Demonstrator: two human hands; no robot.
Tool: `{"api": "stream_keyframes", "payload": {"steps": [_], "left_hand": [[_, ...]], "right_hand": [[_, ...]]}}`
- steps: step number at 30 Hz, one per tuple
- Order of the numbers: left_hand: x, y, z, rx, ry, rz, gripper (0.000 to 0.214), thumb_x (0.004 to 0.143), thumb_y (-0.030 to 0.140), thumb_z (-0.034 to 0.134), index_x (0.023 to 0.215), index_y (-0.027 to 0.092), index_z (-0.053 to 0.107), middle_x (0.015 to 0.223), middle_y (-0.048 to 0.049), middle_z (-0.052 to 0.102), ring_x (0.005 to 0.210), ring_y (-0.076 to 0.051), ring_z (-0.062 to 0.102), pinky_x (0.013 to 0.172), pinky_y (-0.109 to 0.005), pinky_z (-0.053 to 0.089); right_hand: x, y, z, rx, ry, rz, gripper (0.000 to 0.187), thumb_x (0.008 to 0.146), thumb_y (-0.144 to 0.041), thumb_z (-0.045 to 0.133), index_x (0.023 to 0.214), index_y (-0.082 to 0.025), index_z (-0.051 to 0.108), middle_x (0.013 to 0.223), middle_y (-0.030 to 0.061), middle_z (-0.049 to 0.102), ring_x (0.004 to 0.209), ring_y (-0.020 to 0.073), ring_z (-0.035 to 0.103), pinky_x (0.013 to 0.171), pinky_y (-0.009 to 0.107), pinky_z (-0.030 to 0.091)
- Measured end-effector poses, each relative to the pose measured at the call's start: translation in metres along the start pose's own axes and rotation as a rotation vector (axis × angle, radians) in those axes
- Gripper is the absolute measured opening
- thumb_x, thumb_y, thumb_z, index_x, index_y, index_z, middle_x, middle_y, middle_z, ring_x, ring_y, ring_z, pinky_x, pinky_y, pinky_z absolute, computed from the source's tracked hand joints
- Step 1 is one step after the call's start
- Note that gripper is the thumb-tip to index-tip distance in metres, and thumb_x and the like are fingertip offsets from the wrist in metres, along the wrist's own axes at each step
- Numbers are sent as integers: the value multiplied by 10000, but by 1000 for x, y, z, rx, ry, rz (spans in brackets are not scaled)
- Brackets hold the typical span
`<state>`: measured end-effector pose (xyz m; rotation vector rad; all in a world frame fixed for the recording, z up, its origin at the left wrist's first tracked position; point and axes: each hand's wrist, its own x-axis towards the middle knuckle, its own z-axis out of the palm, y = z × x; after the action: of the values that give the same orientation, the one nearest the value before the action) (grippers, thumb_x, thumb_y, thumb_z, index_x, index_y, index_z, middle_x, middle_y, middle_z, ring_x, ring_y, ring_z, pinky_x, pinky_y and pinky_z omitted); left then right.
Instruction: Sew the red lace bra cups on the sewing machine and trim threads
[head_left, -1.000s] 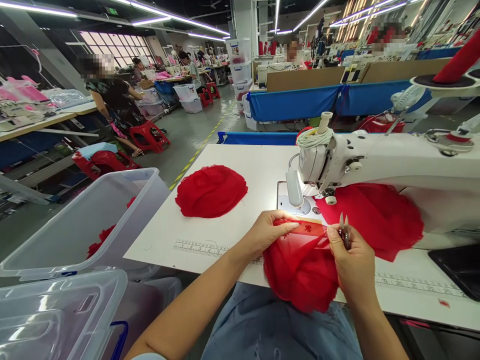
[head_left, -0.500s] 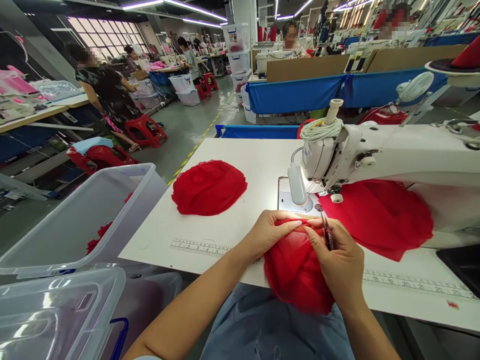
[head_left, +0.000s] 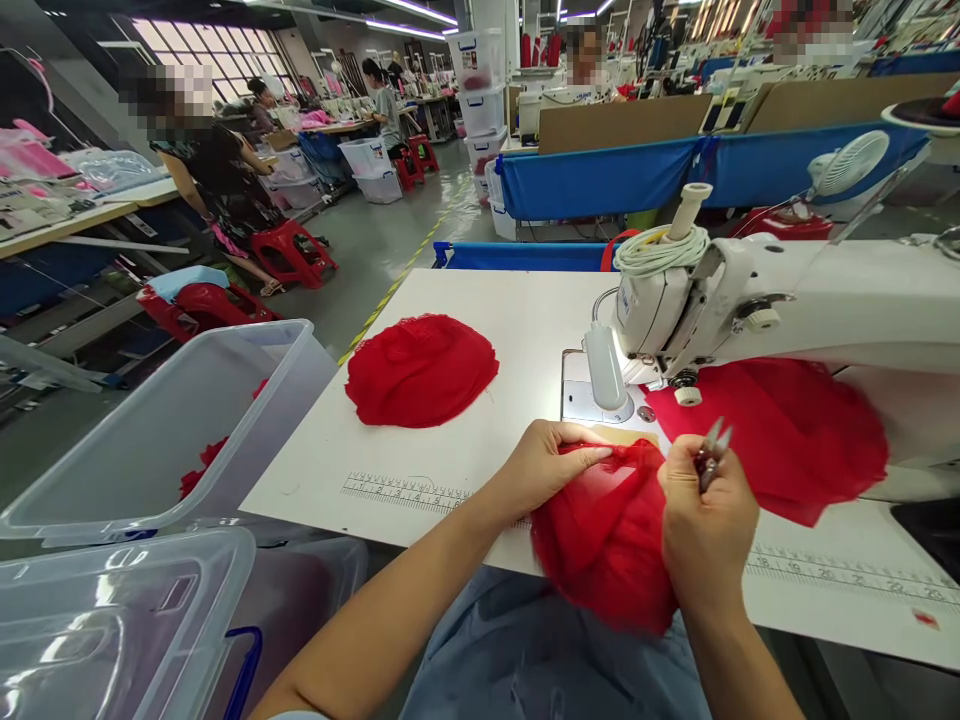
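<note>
My left hand (head_left: pixel 559 465) pinches the top edge of a thin red fabric piece (head_left: pixel 607 540), which hangs over the table's front edge towards my lap. My right hand (head_left: pixel 709 530) is closed around small thread snips (head_left: pixel 712 455), their blades pointing up, just right of the fabric. Beyond my hands is a white sewing machine (head_left: pixel 750 300) with its needle plate (head_left: pixel 589 400). A pile of red fabric (head_left: pixel 795 435) lies under the machine's arm. Another red fabric stack (head_left: pixel 424 370) rests on the left of the white table (head_left: pixel 315 490).
A clear plastic bin (head_left: pixel 289 400) with red scraps stands left of the table, beside a lidded clear box (head_left: pixel 112 620). A printed ruler (head_left: pixel 405 490) runs along the front edge. A small fan (head_left: pixel 847 165) is behind the machine. A person (head_left: pixel 210 170) sits far left.
My right hand has come away from the fabric to the right, turning the snips upward. My left hand keeps its pinch on the fabric. The view has shifted slightly.
</note>
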<state>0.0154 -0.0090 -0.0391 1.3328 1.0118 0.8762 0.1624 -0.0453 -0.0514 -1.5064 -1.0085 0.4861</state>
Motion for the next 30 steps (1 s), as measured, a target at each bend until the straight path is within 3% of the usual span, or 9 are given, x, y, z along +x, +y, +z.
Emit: {"api": "stream_keyframes", "payload": {"steps": [3,7,10,12,14,16,19,24,30], "left_hand": [[-1,1,-2,-45,16,-2,156,781,288,679,808,178,787,903,-49,760,873,-199,663,795,-273,478],[-2,1,-3,-95,14,-44,192,800,318,661,830,173,783,862,-53,749,841,-202,659,761,-284,478],[-1,0,-2,-58,9,3,181,804,304,647,843,192,784,842,-47,732,871,-210,650,791,-301,473],[0,-1,0,40,47,89,155,795,290,651,819,207,780,851,-45,715,872,-206,634,808,-309,464],[-1,-1,1,133,82,184,119,786,275,663,814,213,761,874,-40,702,870,-197,622,821,-309,457],[-3,-2,2,172,106,233,79,768,252,679,823,207,711,869,-26,688,846,-181,617,796,-294,460],[-5,-7,2,168,137,220,152,727,216,699,815,205,575,818,3,644,780,-157,599,725,-270,457],[-7,-16,1,209,148,186,243,726,170,670,811,225,450,790,33,602,707,-132,564,675,-259,430],[-6,-13,1,269,162,181,318,728,329,748,785,221,454,729,44,556,642,-120,501,630,-254,394]], "right_hand": [[3,2,-15,305,-72,-6,249,905,-413,547,773,-233,437,652,-54,488,445,80,399,453,234,308],[8,11,-51,214,-633,-342,577,953,-659,154,681,-243,447,450,-87,332,296,51,206,373,206,242],[12,11,-64,127,-802,-441,727,857,-798,173,562,-235,525,442,-8,452,354,101,456,422,246,353],[14,7,-58,92,-780,-425,517,889,-664,440,657,-242,627,655,57,644,555,164,615,506,284,452],[14,1,-42,34,-599,-394,207,897,-441,582,890,-259,679,914,71,699,742,194,662,604,303,507],[13,-1,-25,-32,-441,-410,211,881,-394,616,1037,-259,663,1027,70,689,862,212,667,695,321,533],[12,-1,-8,-100,-420,-431,340,839,-494,647,1057,-233,655,1007,82,698,906,238,660,747,346,538],[12,-2,-5,-155,-551,-424,271,897,-457,577,779,-219,628,778,34,651,705,178,586,608,283,464],[16,-8,-12,-81,-396,-431,213,887,-366,584,735,-217,577,709,-15,577,536,113,438,493,243,352]]}}
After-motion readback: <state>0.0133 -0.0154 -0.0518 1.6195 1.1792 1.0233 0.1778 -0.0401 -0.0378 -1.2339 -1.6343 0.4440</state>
